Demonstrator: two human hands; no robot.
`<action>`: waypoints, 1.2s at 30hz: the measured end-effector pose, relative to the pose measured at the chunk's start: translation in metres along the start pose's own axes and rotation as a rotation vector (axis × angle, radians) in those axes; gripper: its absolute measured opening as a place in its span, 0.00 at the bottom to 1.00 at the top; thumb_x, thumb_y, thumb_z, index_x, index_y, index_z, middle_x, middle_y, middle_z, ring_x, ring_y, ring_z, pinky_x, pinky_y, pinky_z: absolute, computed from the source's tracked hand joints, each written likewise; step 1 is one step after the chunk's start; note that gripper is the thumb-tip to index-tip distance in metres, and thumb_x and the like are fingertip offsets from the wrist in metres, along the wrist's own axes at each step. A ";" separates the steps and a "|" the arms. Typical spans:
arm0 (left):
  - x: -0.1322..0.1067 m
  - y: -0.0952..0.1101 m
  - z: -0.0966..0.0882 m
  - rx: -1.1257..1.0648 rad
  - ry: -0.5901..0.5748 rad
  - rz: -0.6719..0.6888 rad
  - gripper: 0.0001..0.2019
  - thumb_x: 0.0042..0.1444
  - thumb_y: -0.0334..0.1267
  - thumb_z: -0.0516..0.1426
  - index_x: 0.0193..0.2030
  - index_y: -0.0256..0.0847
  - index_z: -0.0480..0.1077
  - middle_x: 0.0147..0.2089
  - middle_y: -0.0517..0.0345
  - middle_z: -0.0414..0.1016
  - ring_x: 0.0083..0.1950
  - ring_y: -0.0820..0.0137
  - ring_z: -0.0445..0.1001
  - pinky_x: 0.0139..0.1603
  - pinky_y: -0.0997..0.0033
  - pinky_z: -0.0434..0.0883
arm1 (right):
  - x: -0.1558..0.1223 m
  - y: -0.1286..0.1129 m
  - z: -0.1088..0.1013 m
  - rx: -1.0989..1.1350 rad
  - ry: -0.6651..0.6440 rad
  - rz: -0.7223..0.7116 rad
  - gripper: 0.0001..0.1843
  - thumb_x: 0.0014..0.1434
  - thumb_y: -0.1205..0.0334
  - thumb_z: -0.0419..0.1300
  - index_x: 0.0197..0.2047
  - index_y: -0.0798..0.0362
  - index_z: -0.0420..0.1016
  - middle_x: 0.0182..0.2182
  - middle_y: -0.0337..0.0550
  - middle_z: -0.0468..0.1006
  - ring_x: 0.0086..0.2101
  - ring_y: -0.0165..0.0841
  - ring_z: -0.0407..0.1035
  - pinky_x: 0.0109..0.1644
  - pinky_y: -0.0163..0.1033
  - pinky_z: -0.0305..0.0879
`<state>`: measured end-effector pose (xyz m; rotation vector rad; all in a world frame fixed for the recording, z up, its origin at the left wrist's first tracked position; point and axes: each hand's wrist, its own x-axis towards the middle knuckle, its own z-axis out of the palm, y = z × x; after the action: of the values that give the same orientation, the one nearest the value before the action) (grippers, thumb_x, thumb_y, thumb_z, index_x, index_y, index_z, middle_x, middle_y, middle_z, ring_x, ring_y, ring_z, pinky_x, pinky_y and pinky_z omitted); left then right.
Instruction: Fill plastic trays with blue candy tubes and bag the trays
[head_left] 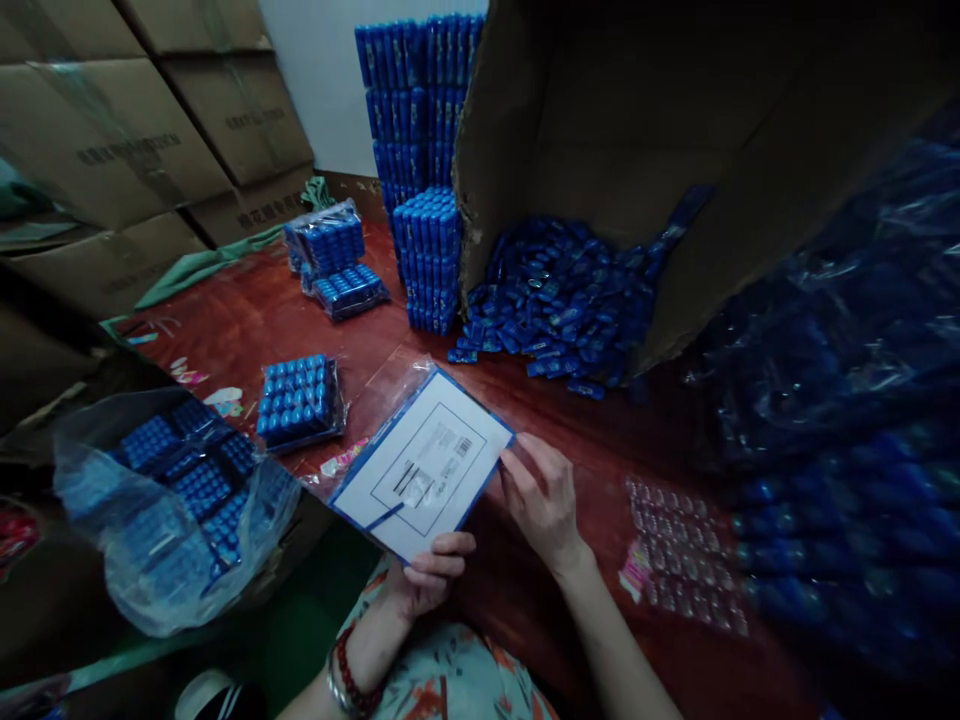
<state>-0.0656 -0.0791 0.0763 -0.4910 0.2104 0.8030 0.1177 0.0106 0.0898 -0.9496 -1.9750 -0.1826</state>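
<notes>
Both my hands hold a flat pack (466, 480) in clear plastic, tilted above the red table. It has a white printed face with a barcode, ruled frames and blue edges. My left hand (429, 578) closes on its near lower edge, thumb hidden. At the right corner, my right hand (544, 495) pinches the edge between thumb and fingers. What lies under the white face is hidden. Left of the held pack, a wrapped pack of blue-capped pieces (296, 400) lies on the table.
An open carton (502, 120) on its side spills loose blue pieces (559, 300). Blue stacks (431, 260) stand left of it. A clear bag of packs (169, 490) sits at left. A clear blister tray (686, 550) lies at right, beside wrapped blue packs (847, 520).
</notes>
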 end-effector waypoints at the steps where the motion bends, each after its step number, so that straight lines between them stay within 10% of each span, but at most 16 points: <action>1: 0.000 -0.001 0.001 -0.007 0.010 -0.001 0.13 0.58 0.28 0.48 0.23 0.42 0.52 0.15 0.68 0.49 0.13 0.82 0.53 0.11 0.91 0.57 | -0.001 0.004 0.003 0.018 0.011 -0.028 0.24 0.58 0.72 0.55 0.56 0.41 0.64 0.49 0.44 0.73 0.53 0.37 0.66 0.52 0.47 0.66; 8: -0.011 0.005 -0.008 -0.010 0.030 0.061 0.12 0.60 0.30 0.45 0.25 0.41 0.54 0.20 0.62 0.58 0.17 0.81 0.61 0.13 0.90 0.60 | 0.025 0.013 -0.013 0.259 0.032 0.006 0.17 0.59 0.73 0.50 0.46 0.47 0.71 0.34 0.44 0.76 0.39 0.36 0.72 0.40 0.45 0.71; 12: -0.015 0.005 -0.017 -0.011 0.072 0.135 0.12 0.61 0.29 0.45 0.26 0.40 0.56 0.22 0.61 0.59 0.18 0.82 0.61 0.15 0.90 0.60 | 0.031 0.002 -0.022 0.269 0.015 0.038 0.18 0.57 0.72 0.54 0.50 0.50 0.67 0.43 0.49 0.73 0.44 0.40 0.69 0.44 0.49 0.70; 21: 0.010 0.041 -0.033 0.443 0.204 -0.029 0.17 0.57 0.42 0.54 0.19 0.41 0.59 0.15 0.68 0.41 0.13 0.80 0.40 0.09 0.80 0.46 | 0.014 0.015 0.021 -0.066 0.026 -0.321 0.22 0.59 0.71 0.50 0.56 0.51 0.66 0.47 0.48 0.76 0.51 0.38 0.67 0.51 0.45 0.66; 26: -0.001 0.028 -0.023 0.237 0.099 0.048 0.12 0.57 0.36 0.54 0.23 0.39 0.61 0.16 0.67 0.49 0.14 0.83 0.51 0.13 0.86 0.56 | 0.027 0.022 0.019 0.045 -0.005 -0.364 0.23 0.60 0.71 0.47 0.58 0.54 0.64 0.45 0.51 0.77 0.50 0.39 0.69 0.48 0.44 0.68; 36: -0.014 -0.006 0.005 -0.233 -0.016 0.227 0.11 0.60 0.25 0.48 0.27 0.39 0.56 0.18 0.68 0.61 0.16 0.87 0.66 0.15 0.99 0.61 | 0.022 -0.014 0.021 0.342 -0.136 0.421 0.19 0.60 0.57 0.52 0.53 0.53 0.62 0.41 0.48 0.74 0.39 0.38 0.70 0.42 0.44 0.68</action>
<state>-0.0709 -0.0893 0.0882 -0.6880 0.1597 1.0602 0.0871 0.0231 0.0985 -1.1417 -1.7997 0.4531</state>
